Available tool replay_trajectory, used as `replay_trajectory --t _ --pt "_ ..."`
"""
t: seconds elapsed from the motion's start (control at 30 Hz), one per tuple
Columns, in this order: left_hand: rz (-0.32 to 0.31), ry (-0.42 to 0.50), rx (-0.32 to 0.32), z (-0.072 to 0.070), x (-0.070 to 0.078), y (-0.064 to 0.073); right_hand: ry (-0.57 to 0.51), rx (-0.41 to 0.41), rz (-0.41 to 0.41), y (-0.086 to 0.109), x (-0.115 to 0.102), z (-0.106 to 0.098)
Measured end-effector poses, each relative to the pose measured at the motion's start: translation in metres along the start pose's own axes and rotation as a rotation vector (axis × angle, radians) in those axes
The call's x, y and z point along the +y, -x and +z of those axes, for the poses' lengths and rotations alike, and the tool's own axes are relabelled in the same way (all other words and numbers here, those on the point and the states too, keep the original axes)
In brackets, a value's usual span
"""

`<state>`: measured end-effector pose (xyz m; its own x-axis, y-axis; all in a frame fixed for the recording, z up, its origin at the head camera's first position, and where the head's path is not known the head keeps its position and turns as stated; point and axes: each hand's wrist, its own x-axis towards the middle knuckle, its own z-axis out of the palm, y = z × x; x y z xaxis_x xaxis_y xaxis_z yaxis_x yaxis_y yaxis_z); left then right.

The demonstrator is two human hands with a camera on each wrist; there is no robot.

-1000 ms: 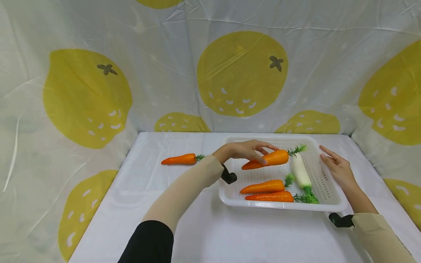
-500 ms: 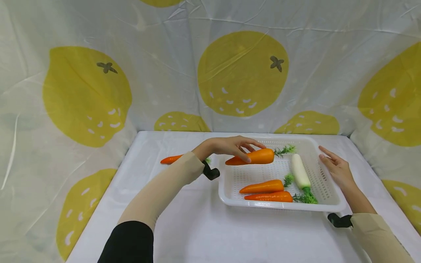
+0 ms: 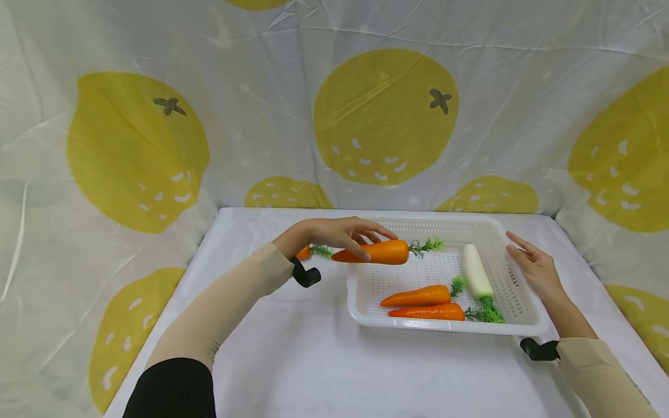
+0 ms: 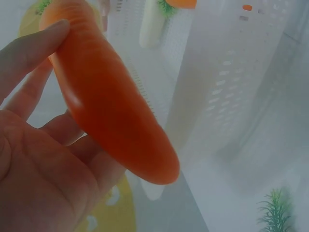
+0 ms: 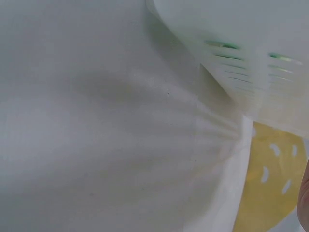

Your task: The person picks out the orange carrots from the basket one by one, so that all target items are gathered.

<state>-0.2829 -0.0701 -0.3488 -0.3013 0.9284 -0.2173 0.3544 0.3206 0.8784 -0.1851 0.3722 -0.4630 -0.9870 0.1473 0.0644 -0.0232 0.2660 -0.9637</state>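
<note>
My left hand [image 3: 340, 233] grips an orange carrot [image 3: 389, 252] by its middle, over the left rim of a white perforated basket [image 3: 444, 327]. The carrot's leafy top points right; in the left wrist view its tapered end [image 4: 149, 154] hangs toward the camera, thumb and fingers on either side. Two carrots, an upper one [image 3: 415, 296] and a lower one [image 3: 428, 312], lie in the basket beside a white radish [image 3: 477, 273] with green leaves. At the basket's right rim my right hand [image 3: 538, 270] rests with fingers extended; the right wrist view barely catches it.
Another carrot [image 3: 303, 253] lies on the white-covered table [image 3: 324, 371] left of the basket, mostly hidden behind my left wrist. A curtain [image 3: 261, 116] with yellow fruit prints stands behind and at the sides.
My left hand has carried the carrot leftward from above the basket's middle to its left rim. My left arm now covers most of the table carrot. The right hand has stayed at the rim.
</note>
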Motion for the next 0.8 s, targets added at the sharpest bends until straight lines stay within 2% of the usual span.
replay_trajectory --t 0.17,0.43,0.6,0.8 --pt "0.014 -0.020 0.011 -0.003 -0.003 0.016 0.004 0.001 0.002 0.000 -0.001 0.000" --pt "-0.018 -0.004 0.046 -0.005 -0.012 0.042 -0.021 0.001 -0.004 0.000 -0.001 0.001" --pt "-0.029 -0.015 0.083 -0.005 -0.017 0.058 0.009 0.016 -0.008 -0.001 0.001 0.000" --pt "-0.101 0.047 0.123 -0.003 -0.022 0.081 -0.005 0.009 0.016 0.001 -0.002 0.001"
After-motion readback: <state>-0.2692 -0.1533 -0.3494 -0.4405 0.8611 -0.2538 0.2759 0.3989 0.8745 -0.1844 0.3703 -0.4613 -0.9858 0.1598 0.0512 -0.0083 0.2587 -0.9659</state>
